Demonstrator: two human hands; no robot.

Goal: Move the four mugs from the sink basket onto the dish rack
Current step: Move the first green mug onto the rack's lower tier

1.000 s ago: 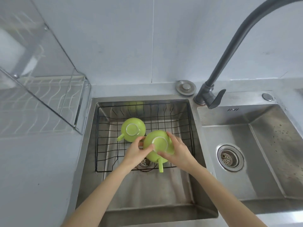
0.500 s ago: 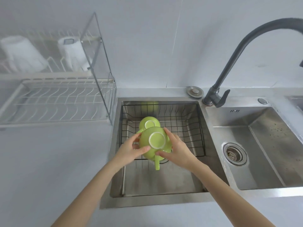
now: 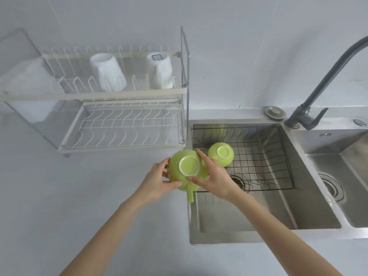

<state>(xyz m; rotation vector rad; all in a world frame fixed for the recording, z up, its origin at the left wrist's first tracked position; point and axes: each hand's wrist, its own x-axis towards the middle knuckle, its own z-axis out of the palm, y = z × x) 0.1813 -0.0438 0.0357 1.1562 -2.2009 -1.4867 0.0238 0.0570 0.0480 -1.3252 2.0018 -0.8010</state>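
I hold an upside-down green mug (image 3: pixel 188 166) between both hands, above the counter at the sink's left edge, its handle pointing toward me. My left hand (image 3: pixel 157 181) cups its left side and my right hand (image 3: pixel 214 177) grips its right side. A second green mug (image 3: pixel 221 156) sits upside down in the black wire sink basket (image 3: pixel 264 164). Two white mugs (image 3: pixel 108 73) (image 3: pixel 161 71) stand inverted on the top tier of the white dish rack (image 3: pixel 123 126); its lower tier holds nothing.
The steel sink (image 3: pixel 278 212) has a second basin (image 3: pixel 338 186) on the right. A dark faucet (image 3: pixel 318 84) arches over them. A clear panel (image 3: pixel 184 76) closes the rack's right end beside the sink. Grey counter (image 3: pixel 69 206) spreads to the left.
Both hands have lifted the green mug out of the basket and carried it left, past the sink's edge toward the rack. My view has swung left, showing the whole rack.
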